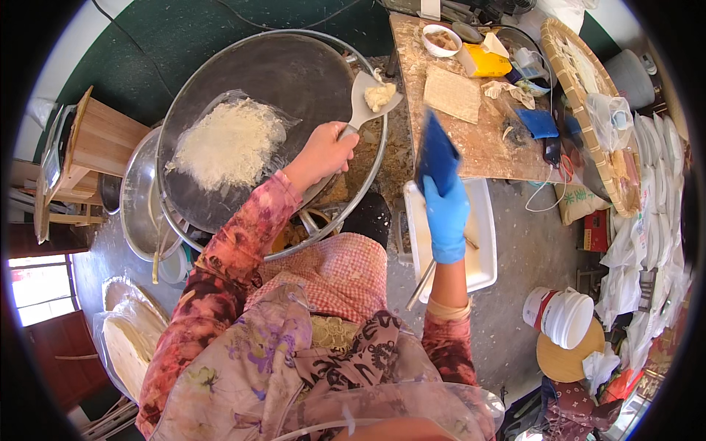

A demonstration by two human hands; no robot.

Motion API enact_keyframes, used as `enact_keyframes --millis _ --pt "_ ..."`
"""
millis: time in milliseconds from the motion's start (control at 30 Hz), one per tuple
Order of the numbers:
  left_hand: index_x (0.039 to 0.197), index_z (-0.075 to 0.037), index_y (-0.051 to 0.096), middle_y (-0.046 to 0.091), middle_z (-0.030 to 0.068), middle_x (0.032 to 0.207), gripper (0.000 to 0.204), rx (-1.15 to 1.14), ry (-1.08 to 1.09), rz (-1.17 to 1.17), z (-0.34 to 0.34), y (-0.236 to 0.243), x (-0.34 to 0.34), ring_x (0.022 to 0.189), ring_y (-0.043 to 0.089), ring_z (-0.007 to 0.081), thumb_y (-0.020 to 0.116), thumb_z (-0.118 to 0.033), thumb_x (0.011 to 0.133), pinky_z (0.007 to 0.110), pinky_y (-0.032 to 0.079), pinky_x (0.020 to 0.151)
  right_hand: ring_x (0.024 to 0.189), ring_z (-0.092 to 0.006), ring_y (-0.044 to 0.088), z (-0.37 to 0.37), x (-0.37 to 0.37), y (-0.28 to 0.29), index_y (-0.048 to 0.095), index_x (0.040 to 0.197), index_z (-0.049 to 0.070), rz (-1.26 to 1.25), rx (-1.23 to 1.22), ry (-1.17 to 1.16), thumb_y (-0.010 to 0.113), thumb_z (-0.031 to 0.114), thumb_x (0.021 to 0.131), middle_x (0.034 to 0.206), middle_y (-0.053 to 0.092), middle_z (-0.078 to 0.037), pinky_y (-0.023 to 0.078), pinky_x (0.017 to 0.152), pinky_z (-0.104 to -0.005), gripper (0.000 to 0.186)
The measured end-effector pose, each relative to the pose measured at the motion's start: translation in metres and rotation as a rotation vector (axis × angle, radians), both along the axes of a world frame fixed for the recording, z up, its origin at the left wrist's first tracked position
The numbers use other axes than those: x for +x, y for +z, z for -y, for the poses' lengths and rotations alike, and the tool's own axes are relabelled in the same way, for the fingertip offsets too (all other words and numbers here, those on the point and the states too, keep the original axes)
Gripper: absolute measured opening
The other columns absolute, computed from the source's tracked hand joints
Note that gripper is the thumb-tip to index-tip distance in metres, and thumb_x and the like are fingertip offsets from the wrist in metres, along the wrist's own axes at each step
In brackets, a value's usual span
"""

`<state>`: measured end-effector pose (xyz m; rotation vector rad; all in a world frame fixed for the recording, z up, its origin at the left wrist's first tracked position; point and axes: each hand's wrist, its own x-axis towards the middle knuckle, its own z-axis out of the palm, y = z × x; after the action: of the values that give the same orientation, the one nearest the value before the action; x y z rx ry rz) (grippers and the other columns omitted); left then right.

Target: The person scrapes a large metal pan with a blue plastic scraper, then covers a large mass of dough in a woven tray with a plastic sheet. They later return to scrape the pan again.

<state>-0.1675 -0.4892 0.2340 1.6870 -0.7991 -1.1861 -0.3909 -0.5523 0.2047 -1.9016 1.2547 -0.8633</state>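
Patterned apron [250,367] nearest, worn with red sleeves [243,228]. Spatula [357,110] held in bare left hand [325,156]: fingers wrapped round the handle, blade pointed away over the right rim of the griddle [294,66]. Pale lump [379,96] carried on the blade; handle probably gripped low so fingers are clear of it. Blue pad [439,151] held up in gloved right hand [446,220], fingers folded on its near end; pad blurred, exact kind can't be told. Glove presumably worn so skin is shielded on that side. White tub [482,268] set below that hand, likely for easy reach; rod [421,285] rested across its near part. Flour [220,140] heaped on the griddle over a clear sheet [288,121], probably so direct contact is avoided. Table [412,66] placed ahead-right; tan square [451,94] and white bowl [441,48] laid on it, presumably within reach.
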Motion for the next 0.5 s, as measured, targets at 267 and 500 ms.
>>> enact_keyframes --millis 267,500 --pt "0.107 0.003 0.057 0.052 0.0018 0.067 0.028 -0.030 -0.021 0.189 0.003 -0.007 0.004 0.048 0.048 0.0085 0.050 -0.014 0.086 0.023 0.039 0.042 0.076 -0.0353 0.062 0.062 0.104 0.019 0.060 0.087 0.003 -0.464 -0.382 0.265 0.055 0.014 0.080 0.079 0.062 -0.020 0.049 0.068 -0.0433 0.014" --pt "0.119 0.002 0.052 0.054 0.0008 0.069 0.034 -0.108 0.181 -0.013 -0.024 -0.010 0.009 0.045 0.046 0.0056 0.050 -0.015 0.089 0.019 0.036 0.040 0.086 -0.0350 0.064 0.153 0.091 0.013 0.066 0.095 0.001 -0.260 -0.034 0.258 0.062 0.024 0.072 0.091 0.065 -0.023 0.050 0.077 -0.0395 0.032"
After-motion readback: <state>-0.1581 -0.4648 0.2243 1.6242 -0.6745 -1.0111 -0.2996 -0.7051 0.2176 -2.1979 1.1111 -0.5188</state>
